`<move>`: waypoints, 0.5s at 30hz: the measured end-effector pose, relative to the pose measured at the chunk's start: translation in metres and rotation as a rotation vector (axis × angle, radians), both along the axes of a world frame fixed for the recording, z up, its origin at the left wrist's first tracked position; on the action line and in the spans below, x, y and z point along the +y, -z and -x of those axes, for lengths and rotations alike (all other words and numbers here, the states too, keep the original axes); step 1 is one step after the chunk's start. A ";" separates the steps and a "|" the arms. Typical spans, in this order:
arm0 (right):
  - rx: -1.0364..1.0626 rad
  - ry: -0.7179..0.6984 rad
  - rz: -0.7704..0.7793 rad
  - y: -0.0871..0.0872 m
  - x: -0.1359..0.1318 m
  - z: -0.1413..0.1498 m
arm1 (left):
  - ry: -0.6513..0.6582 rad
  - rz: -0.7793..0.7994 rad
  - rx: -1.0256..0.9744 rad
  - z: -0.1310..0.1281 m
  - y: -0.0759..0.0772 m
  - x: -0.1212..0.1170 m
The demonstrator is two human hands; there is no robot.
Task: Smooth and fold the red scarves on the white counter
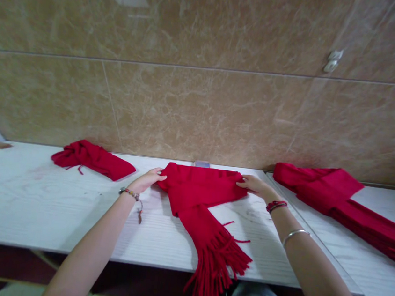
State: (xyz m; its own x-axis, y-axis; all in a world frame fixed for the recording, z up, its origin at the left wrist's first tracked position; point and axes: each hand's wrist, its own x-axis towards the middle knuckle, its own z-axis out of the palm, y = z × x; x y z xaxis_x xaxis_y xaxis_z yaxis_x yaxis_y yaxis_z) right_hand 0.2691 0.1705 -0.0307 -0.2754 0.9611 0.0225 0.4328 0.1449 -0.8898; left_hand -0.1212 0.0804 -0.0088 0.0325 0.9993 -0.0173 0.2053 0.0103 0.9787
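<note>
A red fringed scarf (200, 190) lies partly folded on the white wood-grain table in front of me. Its fringed end points toward me and hangs over the table's front edge. My left hand (150, 179) grips the left end of the folded band, thumb on top. On the opposite end, my right hand (255, 184) pinches the cloth between thumb and fingers. The fingertips under the cloth are hidden on both sides.
A bundled red scarf (94, 158) lies at the left by the wall. Another red scarf (323, 192) stretches across the adjoining table at the right. Behind the middle scarf, a flat phone-like object (202, 164) touches the tiled wall (201, 110). A seam separates the two tables.
</note>
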 end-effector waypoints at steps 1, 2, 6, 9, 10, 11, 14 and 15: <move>-0.054 0.021 -0.028 0.002 -0.001 0.001 | -0.012 -0.006 0.104 -0.002 0.002 0.000; -0.097 0.043 -0.052 0.003 -0.001 0.003 | -0.029 -0.023 0.219 -0.004 0.005 0.001; -0.191 0.126 -0.125 0.001 -0.002 0.011 | -0.212 -0.175 0.600 -0.020 0.011 0.001; -0.255 0.224 -0.226 -0.010 -0.005 0.019 | -0.272 -0.471 0.782 -0.034 0.006 -0.007; -0.271 0.243 -0.271 -0.017 -0.008 0.022 | -0.203 -0.567 0.811 -0.039 0.004 -0.012; -0.295 0.244 -0.325 -0.024 -0.013 0.026 | -0.087 -0.629 0.817 -0.045 0.001 -0.017; -0.451 0.068 -0.481 -0.050 -0.039 0.044 | 0.336 -0.645 0.849 -0.060 -0.008 -0.036; -0.513 -0.060 -0.486 -0.058 -0.052 0.051 | 0.450 -0.630 0.877 -0.064 -0.010 -0.042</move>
